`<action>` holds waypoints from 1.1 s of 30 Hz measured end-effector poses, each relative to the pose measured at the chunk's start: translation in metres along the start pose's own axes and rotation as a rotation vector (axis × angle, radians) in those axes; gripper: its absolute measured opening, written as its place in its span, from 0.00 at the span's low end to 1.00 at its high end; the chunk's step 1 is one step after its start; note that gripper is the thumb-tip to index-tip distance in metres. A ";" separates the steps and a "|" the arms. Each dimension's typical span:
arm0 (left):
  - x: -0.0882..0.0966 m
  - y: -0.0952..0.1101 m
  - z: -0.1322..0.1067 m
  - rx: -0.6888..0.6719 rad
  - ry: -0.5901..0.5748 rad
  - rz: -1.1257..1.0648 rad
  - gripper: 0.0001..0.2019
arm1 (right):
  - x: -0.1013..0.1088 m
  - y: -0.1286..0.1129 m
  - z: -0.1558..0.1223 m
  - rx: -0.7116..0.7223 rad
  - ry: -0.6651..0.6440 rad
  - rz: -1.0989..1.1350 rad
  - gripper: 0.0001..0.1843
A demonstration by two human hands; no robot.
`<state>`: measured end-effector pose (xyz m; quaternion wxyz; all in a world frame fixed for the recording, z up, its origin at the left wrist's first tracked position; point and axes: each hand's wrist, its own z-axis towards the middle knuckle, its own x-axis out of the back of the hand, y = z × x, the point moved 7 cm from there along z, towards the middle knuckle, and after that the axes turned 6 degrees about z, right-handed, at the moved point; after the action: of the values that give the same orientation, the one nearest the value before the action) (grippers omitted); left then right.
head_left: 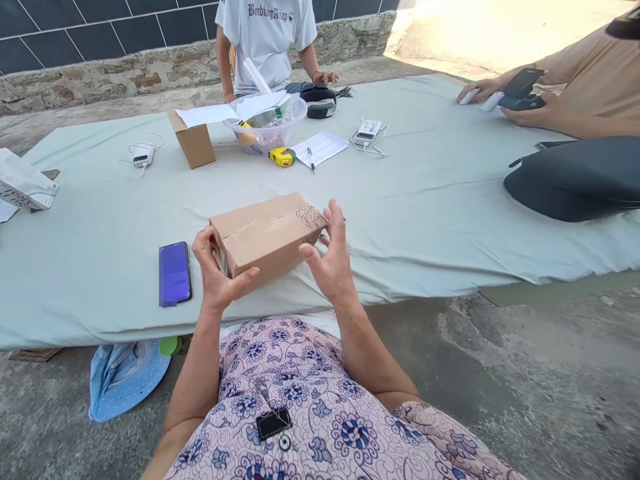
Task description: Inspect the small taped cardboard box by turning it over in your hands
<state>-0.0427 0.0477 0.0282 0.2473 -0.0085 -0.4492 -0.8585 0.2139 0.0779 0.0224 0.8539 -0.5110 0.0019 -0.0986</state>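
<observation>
Legible lettering on the table scene. Across the chest of a white short-sleeved cloth T-shirt [267, 47], worn by the person on the far side, runs a dark blackletter line that reads approximately "BmbkagAiiap" (the middle letters are uncertain), closed at its end by a small round dark emblem. On the white box-shaped carton [30, 175] at the left edge, dark slanted print shows in part, seemingly "Su P" above "Me"; the remainder is unclear. Blue characters on the white rectangular corded device [369, 131] and rows of fine print on the white paper sheet [327, 145] are too small to read.
</observation>
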 end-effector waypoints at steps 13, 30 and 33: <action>0.005 -0.001 0.003 0.104 -0.050 -0.168 0.52 | 0.013 0.005 0.005 -0.091 0.207 0.093 0.46; 0.005 -0.031 -0.011 0.748 0.148 -0.663 0.36 | 0.006 0.019 0.012 -0.248 -0.025 0.350 0.28; 0.005 -0.032 -0.010 0.763 0.182 -0.680 0.33 | 0.001 0.018 0.010 -0.262 -0.094 0.360 0.28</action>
<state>-0.0592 0.0532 -0.0009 -0.0221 0.3034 -0.6842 -0.6628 0.2186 0.0949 0.0115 0.7834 -0.6128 0.0662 0.0803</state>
